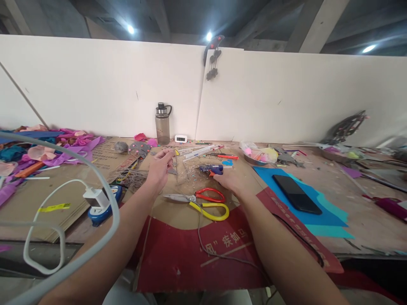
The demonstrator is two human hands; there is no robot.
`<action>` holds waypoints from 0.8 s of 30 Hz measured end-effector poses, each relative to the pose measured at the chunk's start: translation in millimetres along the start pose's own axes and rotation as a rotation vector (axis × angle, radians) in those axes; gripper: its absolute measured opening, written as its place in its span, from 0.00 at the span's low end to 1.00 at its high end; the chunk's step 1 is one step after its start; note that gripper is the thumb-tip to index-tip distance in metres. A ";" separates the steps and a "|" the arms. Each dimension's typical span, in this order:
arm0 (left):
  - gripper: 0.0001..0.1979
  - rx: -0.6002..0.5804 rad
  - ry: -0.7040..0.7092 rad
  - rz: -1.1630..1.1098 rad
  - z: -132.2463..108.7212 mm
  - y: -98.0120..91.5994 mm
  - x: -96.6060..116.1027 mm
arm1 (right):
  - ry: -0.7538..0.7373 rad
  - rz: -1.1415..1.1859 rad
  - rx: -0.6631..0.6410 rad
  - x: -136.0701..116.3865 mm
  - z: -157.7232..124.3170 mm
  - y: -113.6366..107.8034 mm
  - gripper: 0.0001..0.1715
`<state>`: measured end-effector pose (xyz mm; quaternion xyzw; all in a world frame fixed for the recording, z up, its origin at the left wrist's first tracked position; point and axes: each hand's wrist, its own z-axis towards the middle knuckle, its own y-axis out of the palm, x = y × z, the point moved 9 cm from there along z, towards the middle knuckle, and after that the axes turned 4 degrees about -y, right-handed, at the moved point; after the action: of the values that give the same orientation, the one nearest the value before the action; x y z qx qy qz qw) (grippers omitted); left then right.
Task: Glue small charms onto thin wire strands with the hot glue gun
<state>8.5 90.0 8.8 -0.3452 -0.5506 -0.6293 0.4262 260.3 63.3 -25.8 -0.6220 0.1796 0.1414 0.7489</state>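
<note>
My left hand is raised over the cardboard, fingers pinched on a small yellow piece. From it a thin grey strand hangs down. To its right, my right hand is wrapped round a blue glue gun, whose dark nozzle end points left towards my left hand. Scissors with one red and one yellow handle lie just below both hands, blades to the left. Grey cord crosses their handles and runs down the red part of the cardboard.
Left are a blue power socket with a white charger, a tangle of grey cord and coloured paper. A bottle stands behind. Right lie a phone on blue sheets and an orange cutter.
</note>
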 end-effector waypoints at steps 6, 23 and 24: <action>0.12 0.039 -0.046 0.042 -1.1 -5.4 -6.3 | -0.055 0.578 0.136 -23.4 -14.7 -18.0 0.14; 0.13 0.092 -0.067 0.065 -2.7 -7.3 -7.8 | -0.588 0.374 0.242 -90.5 -54.2 -29.1 0.17; 0.13 0.091 -0.067 0.065 -2.6 -7.0 -7.9 | -0.583 0.359 0.232 -90.7 -53.7 -27.5 0.16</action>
<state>5.3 88.9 -1.6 -0.3640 -0.5809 -0.5778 0.4430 186.1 6.4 30.1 -0.4250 0.0797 0.4207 0.7975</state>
